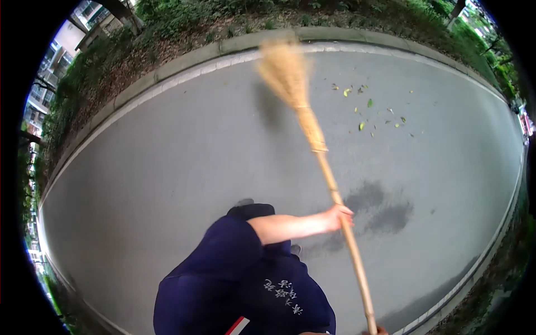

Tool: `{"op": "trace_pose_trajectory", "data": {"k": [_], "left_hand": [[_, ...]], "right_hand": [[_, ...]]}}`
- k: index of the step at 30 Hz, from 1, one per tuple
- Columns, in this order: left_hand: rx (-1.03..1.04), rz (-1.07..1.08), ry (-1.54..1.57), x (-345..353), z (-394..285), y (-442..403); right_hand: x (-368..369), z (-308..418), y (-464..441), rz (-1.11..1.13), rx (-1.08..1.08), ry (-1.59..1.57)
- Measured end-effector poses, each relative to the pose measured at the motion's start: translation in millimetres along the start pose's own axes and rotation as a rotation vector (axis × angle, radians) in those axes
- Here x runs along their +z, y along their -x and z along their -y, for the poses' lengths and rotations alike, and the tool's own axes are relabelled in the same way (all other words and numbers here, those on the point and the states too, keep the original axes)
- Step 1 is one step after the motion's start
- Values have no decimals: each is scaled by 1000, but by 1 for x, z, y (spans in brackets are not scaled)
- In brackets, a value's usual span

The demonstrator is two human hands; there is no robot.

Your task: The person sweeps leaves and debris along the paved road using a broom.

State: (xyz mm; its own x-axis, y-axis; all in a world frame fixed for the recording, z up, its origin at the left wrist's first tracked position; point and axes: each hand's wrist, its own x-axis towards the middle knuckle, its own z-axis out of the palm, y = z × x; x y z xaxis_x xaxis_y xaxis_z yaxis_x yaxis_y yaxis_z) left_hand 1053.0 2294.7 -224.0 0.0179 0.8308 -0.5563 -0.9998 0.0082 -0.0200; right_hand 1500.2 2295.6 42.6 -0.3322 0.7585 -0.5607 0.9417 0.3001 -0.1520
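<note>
My left hand (339, 218) is wrapped round the bamboo handle of a straw broom (311, 129), about midway along it. Only a little of my right hand (382, 330) shows at the bottom edge, closed at the handle's lower end. The broom slants up and to the left, its bristle head blurred by motion near the far curb. A dark shadow lies on the road just below and left of the bristles. Scattered green and yellow leaves (362, 126) lie on the road to the right of the broom head.
Grey road (167, 145) stretches around me, with dark damp patches (391, 218) right of the handle. A curb (209, 56) curves across the far side, backed by leaf litter, plants and tree trunks. Another curb runs along the lower right. My dark blue clothing and shoes show below.
</note>
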Motion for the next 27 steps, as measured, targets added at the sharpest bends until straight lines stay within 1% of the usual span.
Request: {"op": "trace_pose_trajectory", "data": {"k": [1,2,3,4,5,7,8,10,11,13,14,15,16,17,18,19,20,21,22,23,24,25,26,27], "left_hand": [[102,-70,-31,-31,-51,12],[202,-257,-4,-52,-103,32],[246,-267,35,-86,-158,48],[337,-344,33,-113,-211,70],[428,-442,29,-133,-265,96],[587,-473,126,-207,-378,129],[629,-473,251,-214,-426,160],[865,-543,252,-199,-511,209],[855,-558,253,-198,-544,227],[729,-647,325,-192,-606,250],[727,-651,327,-196,-645,255],[683,-642,319,-212,-678,253],[635,-638,313,-232,-690,246],[579,-625,337,-249,-705,222],[568,-621,268,-235,-697,201],[559,-610,198,-213,-682,170],[446,-652,254,-198,-668,131],[315,-569,242,-187,-643,94],[227,-595,247,-147,-611,63],[163,-643,125,-114,-574,29],[81,-616,50,-83,-542,6],[0,-584,-28,-52,-510,-16],[-77,-545,-108,-20,-479,-38],[-189,-602,-22,7,-455,-73]], "right_hand": [[15,29,-34,84,-25,-96],[25,86,-69,242,106,-319],[74,80,-114,379,67,-439],[75,139,-134,415,28,-367],[75,216,-152,448,-10,-295],[109,313,-198,281,-318,-184],[108,375,-205,279,-372,-169],[88,520,-231,274,-503,-141],[79,582,-238,271,-567,-133],[57,689,-253,315,-695,-105],[35,735,-259,319,-694,-104],[12,773,-258,336,-632,-82],[4,787,-254,358,-567,-58],[1,788,-268,257,-658,-88],[-5,778,-275,198,-666,-133],[-24,774,-278,192,-611,-48],[-36,755,-276,145,-503,-52],[-52,736,-268,139,-373,-6],[-57,694,-259,129,-260,-60],[-61,649,-243,139,-107,-131],[-57,599,-217,11,-64,-289],[-64,585,-186,-4,19,-396],[-80,588,-157,-20,103,-502],[-91,597,-139,-44,212,-476]]}}
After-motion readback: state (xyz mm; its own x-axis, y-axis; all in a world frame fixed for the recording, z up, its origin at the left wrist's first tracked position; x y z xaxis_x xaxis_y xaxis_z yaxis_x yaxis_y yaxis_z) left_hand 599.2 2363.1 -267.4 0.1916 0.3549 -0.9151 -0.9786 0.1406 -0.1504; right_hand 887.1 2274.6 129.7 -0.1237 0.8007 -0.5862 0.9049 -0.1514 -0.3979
